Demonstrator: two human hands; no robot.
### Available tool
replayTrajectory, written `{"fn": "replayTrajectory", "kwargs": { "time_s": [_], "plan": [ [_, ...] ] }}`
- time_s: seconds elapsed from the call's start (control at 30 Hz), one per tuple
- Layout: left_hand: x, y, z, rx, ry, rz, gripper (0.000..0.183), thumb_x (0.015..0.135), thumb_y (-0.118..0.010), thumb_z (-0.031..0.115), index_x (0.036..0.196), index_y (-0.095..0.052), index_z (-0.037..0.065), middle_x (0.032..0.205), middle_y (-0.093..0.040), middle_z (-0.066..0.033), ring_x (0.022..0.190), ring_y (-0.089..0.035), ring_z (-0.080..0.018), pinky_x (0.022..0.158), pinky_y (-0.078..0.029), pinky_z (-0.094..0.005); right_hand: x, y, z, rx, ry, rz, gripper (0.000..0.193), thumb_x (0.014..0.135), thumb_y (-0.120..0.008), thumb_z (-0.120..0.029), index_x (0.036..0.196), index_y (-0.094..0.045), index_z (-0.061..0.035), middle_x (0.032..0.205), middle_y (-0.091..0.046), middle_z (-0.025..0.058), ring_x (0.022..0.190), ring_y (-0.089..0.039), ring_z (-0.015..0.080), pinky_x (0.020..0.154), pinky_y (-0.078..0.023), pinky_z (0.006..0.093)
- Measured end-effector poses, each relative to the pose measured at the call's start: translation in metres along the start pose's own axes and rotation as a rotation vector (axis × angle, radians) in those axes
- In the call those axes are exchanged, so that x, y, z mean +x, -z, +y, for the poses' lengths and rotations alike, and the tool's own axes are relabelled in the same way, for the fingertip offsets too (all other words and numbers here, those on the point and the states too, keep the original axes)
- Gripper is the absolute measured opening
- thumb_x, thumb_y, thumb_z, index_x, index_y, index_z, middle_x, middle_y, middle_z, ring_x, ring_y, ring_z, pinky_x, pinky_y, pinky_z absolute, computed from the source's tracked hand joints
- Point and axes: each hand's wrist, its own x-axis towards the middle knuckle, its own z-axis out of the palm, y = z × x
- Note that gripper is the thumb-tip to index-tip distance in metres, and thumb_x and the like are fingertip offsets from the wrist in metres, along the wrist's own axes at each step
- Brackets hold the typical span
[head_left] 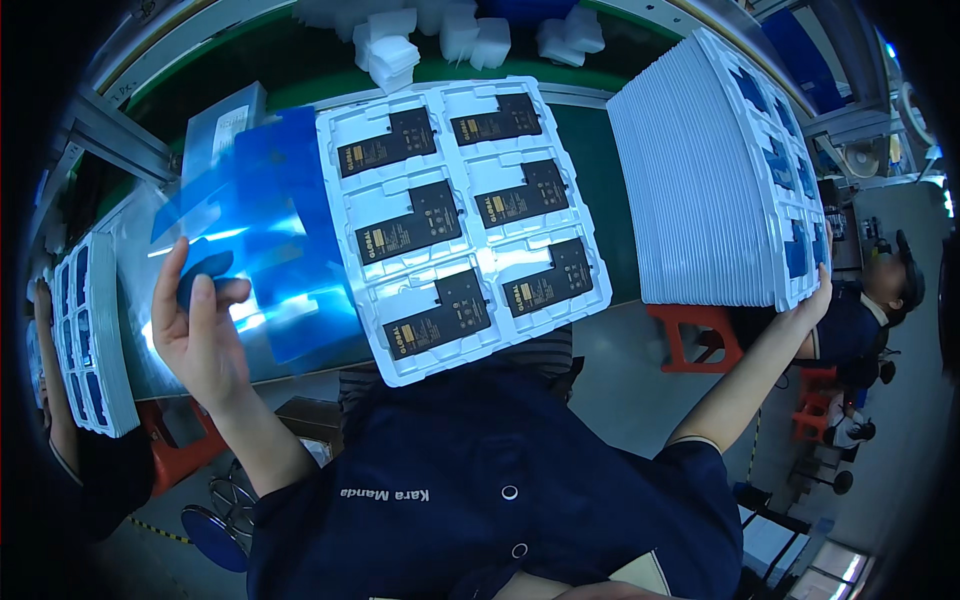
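Note:
A white plastic tray [470, 268] lies in front of me, its compartments holding several flat black L-shaped phone batteries [408, 222] with printed labels. My left hand [205, 325] is raised to the left of this tray, over the blue film sheets. Its thumb and fingers are closed on a small piece of blue film [205, 272]. My right hand [812, 305] touches the near right corner of a tall stack of white trays [690, 190]; its fingers are mostly hidden there. Dark blue pieces [776, 165] sit in the compartments of the top tray.
Glossy blue film sheets [285, 230] overlap the left side of the bench. White foam pieces [390, 60] lie along the green far strip [240, 60]. Another person's arm [62, 400] is beside a smaller tray stack [105, 340] at far left. A red stool [690, 335] stands below the bench.

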Motion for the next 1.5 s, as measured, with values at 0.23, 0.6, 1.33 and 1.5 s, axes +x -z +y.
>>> {"fn": "replayTrajectory", "kwargs": {
  "time_s": [0.23, 0.6, 1.33, 1.5],
  "plan": [
    [-0.027, -0.048, 0.029, 0.118, 0.007, -0.056, 0.070, 0.080, -0.060, -0.002, 0.141, -0.026, -0.002, 0.117, -0.053, -0.0183, 0.077, -0.058, -0.0083, 0.063, -0.049, -0.0200, 0.003, 0.018, 0.001, -0.277, 0.079, 0.183, 0.039, 0.091, -0.044, -0.011, 0.125, -0.043, 0.0082, 0.119, -0.056, 0.0203, 0.102, -0.061, 0.0299, 0.086, -0.051, 0.0386],
    [-0.058, -0.076, 0.022, 0.351, -0.011, -0.366, 0.041, 0.070, -0.075, -0.001, 0.109, -0.062, -0.005, 0.100, -0.067, -0.0192, 0.093, -0.067, -0.0240, 0.080, -0.051, -0.0274, -0.288, -0.250, 0.045, -0.281, 0.356, -1.134, 0.065, 0.067, -0.077, -0.012, 0.126, -0.051, -0.0017, 0.139, -0.037, 0.0241, 0.129, -0.038, 0.0364, 0.103, -0.032, 0.0402],
    [-0.081, -0.042, -0.008, 0.574, -0.075, -0.569, 0.027, 0.064, -0.083, 0.025, 0.074, -0.067, 0.005, 0.053, -0.057, -0.0033, 0.042, -0.053, -0.0143, 0.044, -0.039, -0.0232, -0.327, -0.217, 0.088, -0.150, -0.147, -1.218, 0.016, 0.072, -0.070, 0.002, 0.087, -0.069, -0.0014, 0.097, -0.066, 0.0112, 0.088, -0.059, 0.0202, 0.076, -0.046, 0.0293],
    [-0.090, -0.041, -0.007, 0.607, -0.049, -0.588, 0.027, 0.067, -0.081, 0.028, 0.074, -0.065, 0.008, 0.052, -0.056, -0.0014, 0.040, -0.052, -0.0154, 0.042, -0.038, -0.0243, -0.315, -0.216, 0.077, -0.032, -0.420, -1.022, 0.009, 0.083, -0.059, 0.004, 0.091, -0.062, 0.0026, 0.092, -0.064, 0.0130, 0.074, -0.059, 0.0135, 0.063, -0.048, 0.0228]
  ]
}}
